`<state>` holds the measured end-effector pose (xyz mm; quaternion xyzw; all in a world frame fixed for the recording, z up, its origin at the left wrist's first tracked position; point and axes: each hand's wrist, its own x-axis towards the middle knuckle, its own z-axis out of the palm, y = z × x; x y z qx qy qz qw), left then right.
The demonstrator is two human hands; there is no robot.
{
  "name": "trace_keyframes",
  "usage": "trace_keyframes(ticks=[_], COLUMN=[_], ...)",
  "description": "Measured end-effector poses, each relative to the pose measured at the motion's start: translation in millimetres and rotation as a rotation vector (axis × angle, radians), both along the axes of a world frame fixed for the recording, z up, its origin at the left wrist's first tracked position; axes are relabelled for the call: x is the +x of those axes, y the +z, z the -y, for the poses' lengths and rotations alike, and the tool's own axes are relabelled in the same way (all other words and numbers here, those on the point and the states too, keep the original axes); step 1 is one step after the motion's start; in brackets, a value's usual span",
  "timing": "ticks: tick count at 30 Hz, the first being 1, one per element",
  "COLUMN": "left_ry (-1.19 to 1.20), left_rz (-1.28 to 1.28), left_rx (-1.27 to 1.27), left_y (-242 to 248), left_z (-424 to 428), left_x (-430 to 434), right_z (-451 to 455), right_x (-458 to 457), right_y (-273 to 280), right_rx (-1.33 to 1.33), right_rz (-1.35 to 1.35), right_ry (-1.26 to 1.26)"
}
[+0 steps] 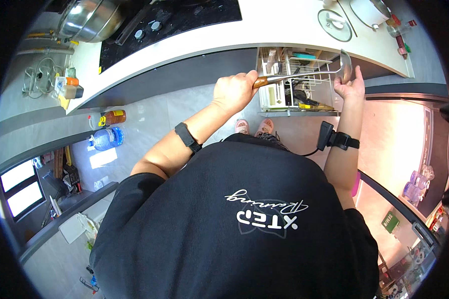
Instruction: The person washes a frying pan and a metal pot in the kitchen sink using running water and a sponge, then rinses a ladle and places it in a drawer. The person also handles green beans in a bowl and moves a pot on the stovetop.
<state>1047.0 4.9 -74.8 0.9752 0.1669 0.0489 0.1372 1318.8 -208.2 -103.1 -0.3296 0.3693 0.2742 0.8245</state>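
Observation:
My left hand [235, 91] is closed round the wooden handle of a steel cooking utensil [303, 74], a wok turner or a ladle. The shaft runs level to the right, over a pulled-out drawer [299, 113]. At its far end, the curved metal head is turned nearly edge-on. My right hand [350, 86] is at the lower end of this head, which lies between thumb and fingers; one finger points up, and the others are partly hidden. Below the shaft, the drawer's wire rack [310, 65] holds several dark utensils and a white tray [272, 95].
Above the drawer runs a white countertop [277, 22] with a black hob [179, 22], a steel pot [91, 20], a glass lid [335, 25] and a white pot [370, 13]. A water jug [106, 139] and an oil bottle [114, 117] are on the floor at left.

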Motion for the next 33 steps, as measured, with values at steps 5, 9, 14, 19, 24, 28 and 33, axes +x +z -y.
trace_keyframes(ticks=[5, 9, 14, 19, 24, 28, 33], left_ry=[0.038, -0.012, -0.09, 0.049, -0.023, -0.037, -0.058], left_rz=[-0.191, -0.182, -0.205, -0.131, -0.128, -0.151, -0.182], left_rx=[-0.328, -0.537, -0.734, -0.508, -0.094, -0.268, -0.579], left_y=[-2, -8, -12, -9, -3, -10, -24], left_z=[-4, -13, -24, -24, -33, -27, -31], left_x=[-9, -13, -18, -18, -20, -25, -41], right_z=[-20, -39, -48, -49, -54, -67, -81], right_x=[2, -5, -4, 10, 19, 13, 2], right_y=[13, 28, 31, 33, 44, 41, 35], right_rx=[-0.05, -0.09, -0.071, -0.121, -0.423, -0.636, -0.63], right_rz=[0.24, 0.257, 0.282, 0.367, 0.494, 0.609, 0.676], right_ry=[0.244, 0.229, 0.278, 0.487, 0.782, 0.795, 0.85])
